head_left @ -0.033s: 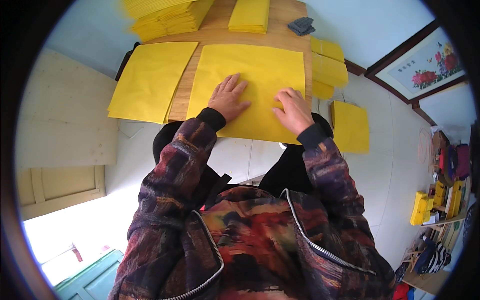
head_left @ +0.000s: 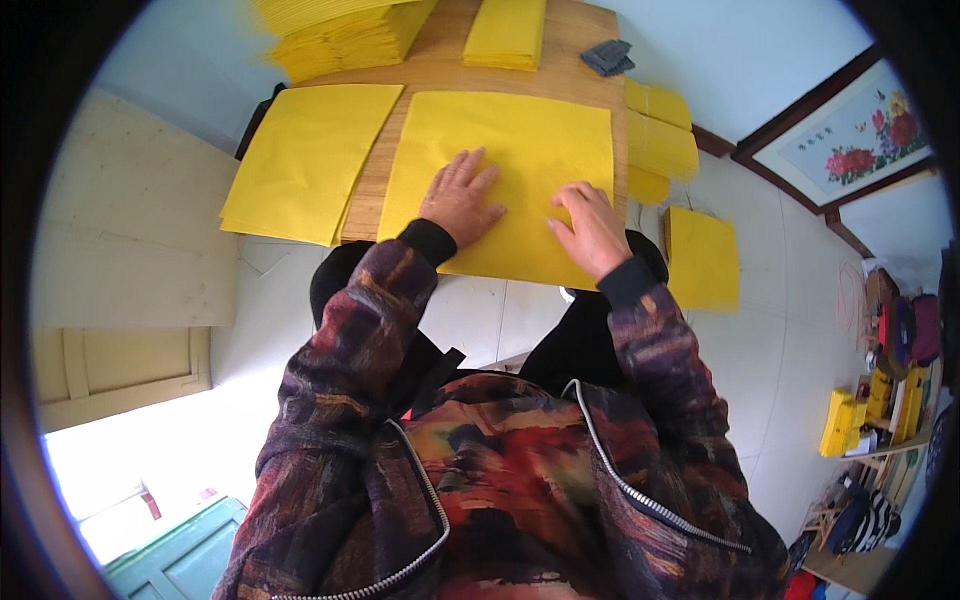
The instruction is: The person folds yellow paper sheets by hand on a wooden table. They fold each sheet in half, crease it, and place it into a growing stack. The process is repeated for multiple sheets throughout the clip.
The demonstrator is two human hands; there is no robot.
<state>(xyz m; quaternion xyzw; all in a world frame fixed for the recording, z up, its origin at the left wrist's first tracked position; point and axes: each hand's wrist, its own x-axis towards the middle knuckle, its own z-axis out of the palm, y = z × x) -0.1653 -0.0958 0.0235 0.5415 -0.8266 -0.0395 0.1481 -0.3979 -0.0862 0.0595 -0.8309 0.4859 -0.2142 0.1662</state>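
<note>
A large yellow sheet (head_left: 510,130) of paper or thin felt lies flat in front of me, its near edge reaching past the wooden table (head_left: 440,75) over my lap. My left hand (head_left: 460,200) rests palm down on its left half, fingers stretched out. On the right half is my right hand (head_left: 590,228), its fingers bent and the thumb apart from them, with nothing visible held. To the left lies a small stack of similar yellow sheets (head_left: 305,150), slightly fanned at the near corner.
At the back stand a tall yellow stack (head_left: 350,45) and a narrower folded yellow pile (head_left: 505,35). A crumpled grey cloth (head_left: 607,57) sits by the far right edge. Yellow bundles (head_left: 660,145) and another yellow stack (head_left: 703,260) are beyond the table's right side. A framed flower picture (head_left: 850,135) leans right.
The view has shifted very slightly. My right hand's fingers look a little less curled, with the thumb slightly further from them; the left hand stays on the sheet.
</note>
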